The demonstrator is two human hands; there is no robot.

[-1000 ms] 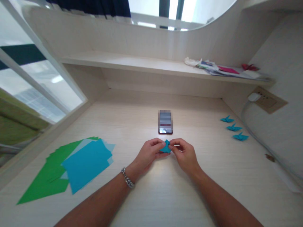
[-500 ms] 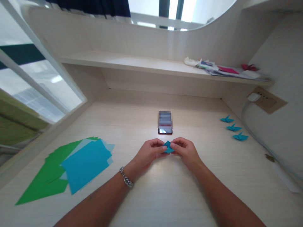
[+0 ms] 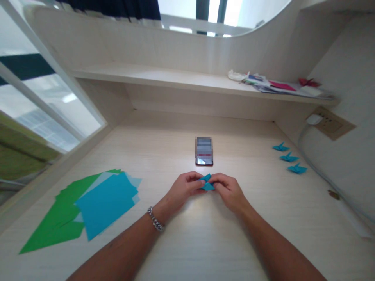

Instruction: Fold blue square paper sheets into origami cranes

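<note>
A small piece of folded blue paper is held between my two hands, low over the desk's middle. My left hand pinches its left side between thumb and fingers. On the other side, my right hand grips the right edge with thumb and forefinger. The fingers cover much of the paper, and a narrow flap stands up at its top. Just beyond my hands lies a phone. Three folded blue paper cranes sit in a row at the right of the desk.
Fanned green sheets and blue sheets lie on the desk at the left. A shelf spans the back, with papers on its right end. A cable runs down from the wall socket.
The top of the folded paper has changed from a wide point to a narrow, slanting flap. My right hand has shifted slightly; my left hand stays about where it was.
</note>
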